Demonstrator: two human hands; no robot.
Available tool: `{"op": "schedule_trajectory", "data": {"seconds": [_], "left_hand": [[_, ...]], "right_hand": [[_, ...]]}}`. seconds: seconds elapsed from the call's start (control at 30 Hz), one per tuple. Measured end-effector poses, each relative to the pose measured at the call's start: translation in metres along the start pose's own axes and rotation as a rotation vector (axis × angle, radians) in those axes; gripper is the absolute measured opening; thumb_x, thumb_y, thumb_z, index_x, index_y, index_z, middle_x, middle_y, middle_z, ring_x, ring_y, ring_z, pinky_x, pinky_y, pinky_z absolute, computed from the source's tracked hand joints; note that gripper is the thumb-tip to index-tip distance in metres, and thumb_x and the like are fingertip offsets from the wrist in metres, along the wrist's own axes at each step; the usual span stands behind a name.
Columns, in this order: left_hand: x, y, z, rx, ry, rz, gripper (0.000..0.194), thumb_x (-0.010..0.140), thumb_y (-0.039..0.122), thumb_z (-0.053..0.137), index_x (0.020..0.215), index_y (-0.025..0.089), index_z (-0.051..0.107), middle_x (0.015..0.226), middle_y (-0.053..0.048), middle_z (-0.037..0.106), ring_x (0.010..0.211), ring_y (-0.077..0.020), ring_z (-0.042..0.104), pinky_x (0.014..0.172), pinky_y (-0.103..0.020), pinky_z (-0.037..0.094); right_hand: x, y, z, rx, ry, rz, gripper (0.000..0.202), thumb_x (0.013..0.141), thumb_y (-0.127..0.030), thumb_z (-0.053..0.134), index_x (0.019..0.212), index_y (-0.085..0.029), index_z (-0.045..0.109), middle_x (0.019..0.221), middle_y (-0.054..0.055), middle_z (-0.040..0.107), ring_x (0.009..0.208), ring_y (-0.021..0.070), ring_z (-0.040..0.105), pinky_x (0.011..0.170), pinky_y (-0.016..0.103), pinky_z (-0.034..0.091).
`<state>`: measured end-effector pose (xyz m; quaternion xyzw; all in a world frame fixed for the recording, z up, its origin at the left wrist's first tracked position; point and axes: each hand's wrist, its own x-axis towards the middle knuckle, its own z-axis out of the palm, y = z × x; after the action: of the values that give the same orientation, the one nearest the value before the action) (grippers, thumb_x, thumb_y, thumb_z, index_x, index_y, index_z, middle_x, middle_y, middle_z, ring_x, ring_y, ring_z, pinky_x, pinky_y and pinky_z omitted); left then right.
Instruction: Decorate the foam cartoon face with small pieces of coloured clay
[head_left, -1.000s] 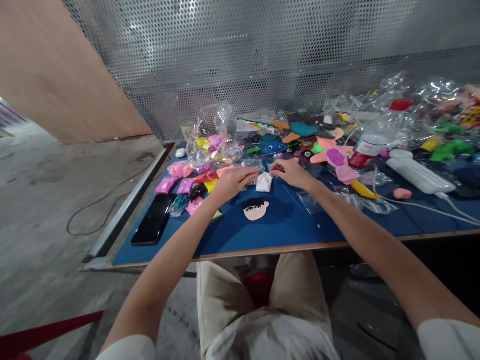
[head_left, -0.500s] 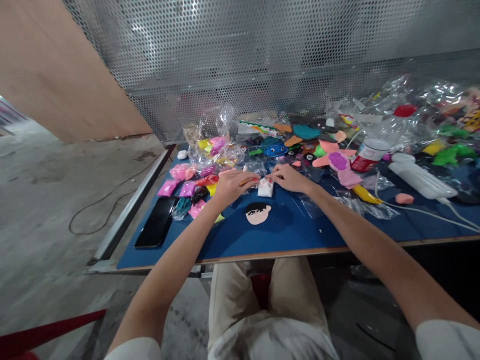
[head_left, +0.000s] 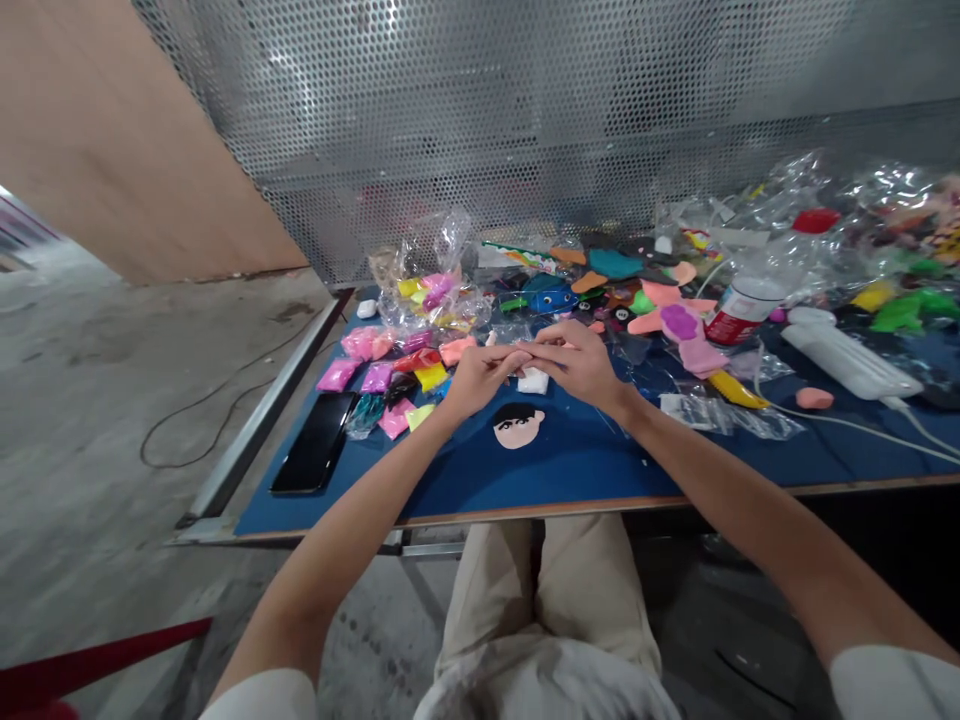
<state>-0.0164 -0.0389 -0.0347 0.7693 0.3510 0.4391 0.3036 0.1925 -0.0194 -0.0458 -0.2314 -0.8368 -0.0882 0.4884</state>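
Observation:
Both hands meet above the blue tabletop (head_left: 465, 480), their fingertips pressed together. My left hand (head_left: 480, 378) has its fingers closed against those of my right hand (head_left: 583, 368), and whatever lies between them is hidden. Just under the fingers is a small white clay packet (head_left: 533, 381), partly covered by them. Closer to me lies a flat clay face (head_left: 517, 430) with black hair, dark eyes and one ear.
Left of the hands lie several bright clay packets, including a pink one (head_left: 337, 375), and a black phone (head_left: 313, 445). To the right stand a bottle with a red cap (head_left: 816, 220) and a white corded device (head_left: 851, 358). Behind are clay figures and a metal mesh panel (head_left: 480, 120).
My hands have come together from either side of the white packet, and the fingers now touch above it. The clay face stays in place.

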Motion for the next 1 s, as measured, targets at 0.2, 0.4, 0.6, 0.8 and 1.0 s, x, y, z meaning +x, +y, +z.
{"op": "schedule_trajectory", "data": {"seconds": [0.2,0.4,0.6,0.8,1.0], "left_hand": [[0.001,-0.002,-0.013,0.247,-0.144,0.105,0.067,0.107,0.064,0.037,0.089,0.018,0.082,0.071,-0.006,0.077,0.056,-0.0128,0.064,0.057,-0.025,0.047],[0.003,-0.011,-0.037,0.748,-0.055,0.312,0.052,0.108,0.053,0.044,0.093,0.026,0.086,0.073,-0.005,0.078,0.064,-0.0162,0.068,0.055,-0.027,0.038],[0.006,-0.016,-0.047,0.795,-0.030,0.329,0.057,0.107,0.052,0.045,0.072,0.023,0.080,0.058,-0.004,0.069,0.054,-0.0163,0.059,0.052,-0.028,0.033],[0.003,-0.014,-0.053,0.698,-0.037,0.309,0.053,0.106,0.048,0.050,0.066,0.023,0.074,0.057,-0.003,0.068,0.050,-0.0144,0.055,0.052,-0.028,0.035],[-0.026,0.000,-0.057,0.618,-0.106,0.353,0.038,0.105,0.045,0.056,0.085,0.025,0.082,0.076,-0.003,0.080,0.064,-0.0152,0.070,0.060,-0.026,0.048]], "right_hand": [[0.004,0.003,-0.009,0.107,0.171,0.028,0.016,0.104,-0.031,0.065,0.103,-0.028,0.080,0.094,0.003,0.079,0.087,0.0177,0.073,0.080,0.032,0.059],[-0.001,0.007,-0.022,0.145,0.018,0.439,0.021,0.096,-0.044,0.070,0.092,-0.025,0.079,0.089,0.004,0.081,0.079,0.0217,0.075,0.077,0.036,0.063],[-0.003,0.007,-0.017,0.296,-0.234,0.386,0.027,0.100,-0.044,0.062,0.101,-0.025,0.081,0.098,0.006,0.083,0.089,0.0231,0.078,0.083,0.037,0.064],[-0.001,-0.009,-0.017,0.430,-0.362,0.334,0.026,0.101,-0.038,0.062,0.113,-0.025,0.081,0.100,0.006,0.084,0.091,0.0222,0.079,0.080,0.034,0.063],[0.001,-0.021,-0.019,0.484,-0.446,0.195,0.022,0.104,-0.033,0.061,0.105,-0.024,0.080,0.104,0.006,0.083,0.093,0.0201,0.078,0.084,0.032,0.061]]}}
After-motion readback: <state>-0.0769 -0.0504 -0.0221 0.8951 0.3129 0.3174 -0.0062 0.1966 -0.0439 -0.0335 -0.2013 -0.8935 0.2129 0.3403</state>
